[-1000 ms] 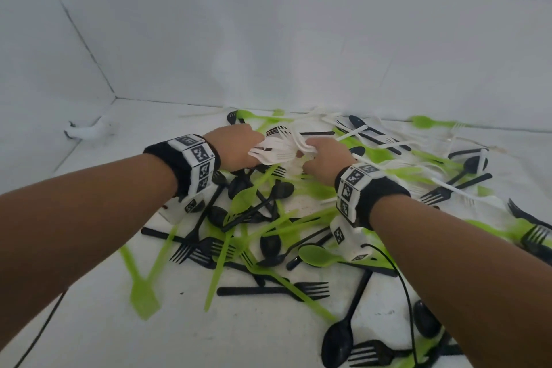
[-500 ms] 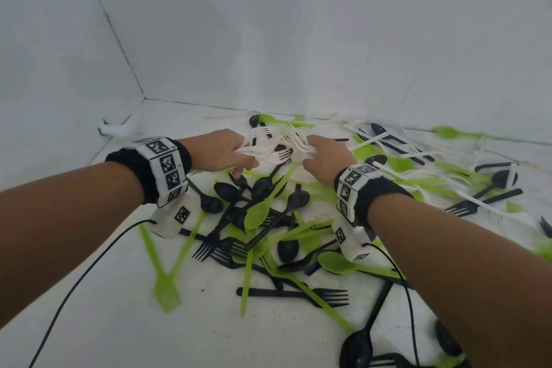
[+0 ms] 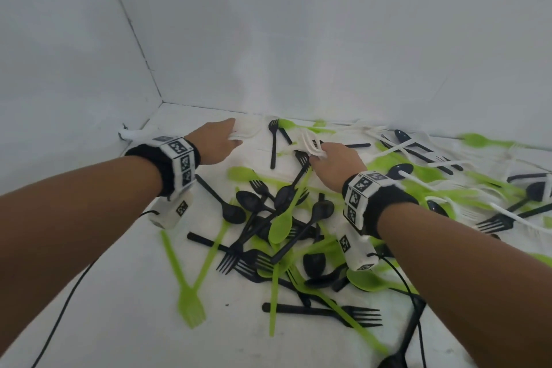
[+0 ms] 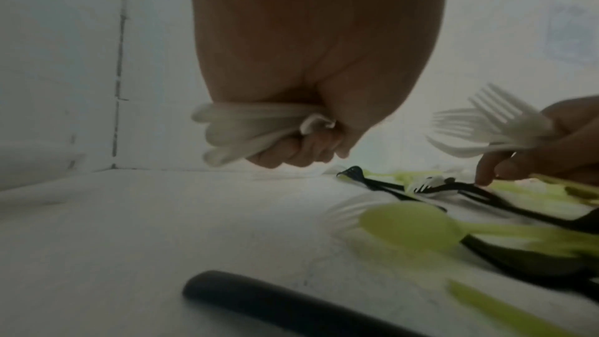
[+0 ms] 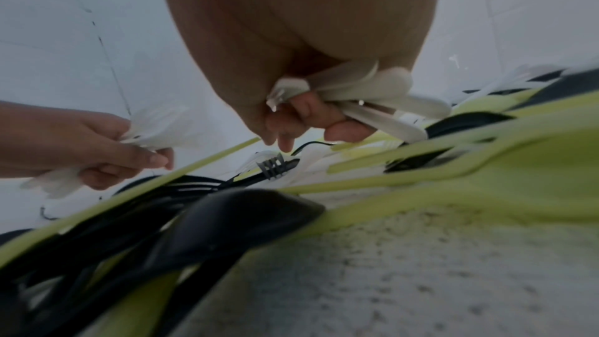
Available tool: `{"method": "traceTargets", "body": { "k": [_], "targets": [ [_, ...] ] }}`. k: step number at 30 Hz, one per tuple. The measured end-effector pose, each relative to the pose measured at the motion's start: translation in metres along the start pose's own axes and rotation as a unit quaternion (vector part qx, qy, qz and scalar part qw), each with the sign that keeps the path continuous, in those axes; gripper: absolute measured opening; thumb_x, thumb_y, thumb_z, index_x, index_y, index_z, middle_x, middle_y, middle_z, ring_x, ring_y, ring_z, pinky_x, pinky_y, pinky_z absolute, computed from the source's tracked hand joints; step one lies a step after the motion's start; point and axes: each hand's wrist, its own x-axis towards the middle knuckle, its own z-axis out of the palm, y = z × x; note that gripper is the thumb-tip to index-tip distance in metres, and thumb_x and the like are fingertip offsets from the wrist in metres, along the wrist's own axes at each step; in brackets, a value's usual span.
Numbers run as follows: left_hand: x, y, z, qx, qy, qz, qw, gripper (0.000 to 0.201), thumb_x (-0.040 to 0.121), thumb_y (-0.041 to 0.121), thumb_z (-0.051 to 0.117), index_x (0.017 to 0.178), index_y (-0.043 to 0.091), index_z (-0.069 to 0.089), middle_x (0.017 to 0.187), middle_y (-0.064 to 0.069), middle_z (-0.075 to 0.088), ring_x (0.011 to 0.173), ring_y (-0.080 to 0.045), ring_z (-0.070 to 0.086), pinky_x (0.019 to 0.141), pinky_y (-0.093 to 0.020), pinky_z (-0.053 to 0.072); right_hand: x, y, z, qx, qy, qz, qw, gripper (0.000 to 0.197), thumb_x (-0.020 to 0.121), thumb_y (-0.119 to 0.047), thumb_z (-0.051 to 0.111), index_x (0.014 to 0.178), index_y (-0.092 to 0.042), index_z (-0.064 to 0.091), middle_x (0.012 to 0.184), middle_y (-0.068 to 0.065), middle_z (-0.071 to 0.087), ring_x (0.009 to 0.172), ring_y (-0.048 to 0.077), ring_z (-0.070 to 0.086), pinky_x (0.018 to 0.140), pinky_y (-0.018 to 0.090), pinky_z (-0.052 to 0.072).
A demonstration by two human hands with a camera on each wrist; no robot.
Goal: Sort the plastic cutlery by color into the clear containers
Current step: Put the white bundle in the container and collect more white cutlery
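Note:
A pile of green, black and white plastic cutlery lies spread over the white floor. My left hand grips a bundle of white spoons above bare floor near the back corner. My right hand grips a bundle of white forks and spoons just above the pile's far edge. The same forks show at the right of the left wrist view. No clear container is in view.
White walls close the space at the back and left. A small white object sits in the left corner. Black cables trail along the floor from both wrists. More cutlery spreads to the right.
My hands were together on one white bundle; they have now drawn apart, the left moving left with the spoons and the right keeping the forks. The head view has shifted left.

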Motion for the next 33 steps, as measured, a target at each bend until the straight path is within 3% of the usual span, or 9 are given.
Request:
{"method": "traceTargets", "body": {
  "k": [5, 8, 10, 14, 18, 23, 25, 28, 33],
  "targets": [
    [0.043, -0.003, 0.008, 0.057, 0.031, 0.014, 0.998, 0.041, 0.104, 0.026, 0.048, 0.143, 0.013, 0.047, 0.140, -0.015, 0.059, 0.124, -0.037, 0.057, 0.101, -0.041, 0.046, -0.001, 0.000, 0.004, -0.044, -0.051, -0.007, 0.998, 0.017, 0.093, -0.018, 0.049, 0.096, -0.030, 0.061, 0.094, -0.003, 0.064, 0.091, 0.023, 0.061, 0.074, 0.030, 0.044],
    [0.062, -0.004, 0.010, 0.095, -0.020, -0.016, 0.995, 0.054, 0.103, 0.027, 0.047, 0.154, 0.015, 0.036, 0.148, -0.016, 0.052, 0.131, -0.037, 0.053, 0.105, -0.042, 0.046, -0.003, 0.003, 0.004, -0.052, -0.063, -0.015, 0.997, 0.023, 0.092, -0.017, 0.054, 0.078, -0.033, 0.047, 0.083, -0.010, 0.054, 0.086, 0.020, 0.055, 0.066, 0.026, 0.038],
    [0.071, -0.004, 0.012, 0.115, -0.042, -0.036, 0.992, 0.049, 0.103, 0.024, 0.046, 0.149, 0.008, 0.042, 0.147, -0.018, 0.052, 0.132, -0.036, 0.053, 0.107, -0.041, 0.045, -0.003, 0.002, 0.006, -0.052, -0.060, -0.013, 0.997, 0.027, 0.092, -0.018, 0.053, 0.071, -0.031, 0.043, 0.077, -0.011, 0.050, 0.084, 0.020, 0.055, 0.058, 0.026, 0.035],
    [0.073, -0.008, 0.014, 0.112, -0.006, -0.018, 0.994, 0.036, 0.101, 0.022, 0.050, 0.134, 0.006, 0.054, 0.139, -0.018, 0.058, 0.123, -0.037, 0.057, 0.095, -0.037, 0.045, 0.000, -0.002, 0.007, 0.004, 0.018, 0.006, 1.000, 0.016, 0.094, -0.027, 0.049, 0.080, -0.022, 0.048, 0.080, -0.003, 0.057, 0.078, 0.024, 0.055, 0.066, 0.033, 0.040],
    [0.059, -0.013, 0.018, 0.116, 0.011, 0.009, 0.993, 0.026, 0.102, 0.025, 0.049, 0.120, 0.008, 0.055, 0.128, -0.017, 0.062, 0.114, -0.036, 0.059, 0.088, -0.038, 0.046, 0.005, -0.013, 0.007, 0.008, 0.019, -0.009, 1.000, 0.024, 0.097, -0.030, 0.048, 0.075, -0.020, 0.044, 0.078, -0.002, 0.054, 0.079, 0.025, 0.054, 0.067, 0.034, 0.037],
    [0.025, -0.013, 0.009, 0.032, -0.014, -0.024, 0.999, 0.042, 0.103, 0.034, 0.050, 0.133, 0.005, 0.048, 0.131, -0.017, 0.056, 0.117, -0.037, 0.055, 0.092, -0.039, 0.044, 0.006, -0.033, 0.017, -0.019, -0.009, -0.058, 0.998, 0.028, 0.100, -0.031, 0.049, 0.073, -0.022, 0.044, 0.076, -0.004, 0.053, 0.079, 0.023, 0.055, 0.062, 0.033, 0.033],
    [0.007, -0.015, 0.003, -0.043, -0.027, -0.031, 0.998, 0.035, 0.103, 0.031, 0.049, 0.125, 0.005, 0.046, 0.118, -0.005, 0.063, 0.112, -0.033, 0.058, 0.083, -0.036, 0.041, 0.006, -0.043, 0.023, -0.054, -0.052, -0.104, 0.992, 0.021, 0.100, -0.034, 0.052, 0.083, -0.021, 0.053, 0.090, -0.001, 0.063, 0.095, 0.027, 0.061, 0.072, 0.032, 0.040],
    [-0.022, -0.022, -0.005, -0.131, -0.012, -0.049, 0.990, 0.014, 0.100, 0.024, 0.049, 0.102, 0.012, 0.043, 0.095, -0.003, 0.073, 0.091, -0.026, 0.061, 0.070, -0.035, 0.042, 0.006, -0.052, 0.034, -0.110, -0.077, -0.123, 0.983, 0.023, 0.099, -0.038, 0.055, 0.112, -0.022, 0.065, 0.121, 0.005, 0.065, 0.117, 0.028, 0.059, 0.093, 0.035, 0.047],
    [-0.061, -0.024, -0.007, -0.193, 0.025, -0.063, 0.979, 0.013, 0.098, 0.022, 0.051, 0.097, 0.014, 0.041, 0.087, -0.005, 0.070, 0.073, -0.020, 0.056, 0.061, -0.033, 0.040, 0.012, -0.058, 0.040, -0.131, -0.082, -0.087, 0.984, 0.020, 0.092, -0.035, 0.060, 0.079, -0.021, 0.054, 0.089, 0.001, 0.058, 0.098, 0.030, 0.064, 0.074, 0.032, 0.043]
  ]
}}
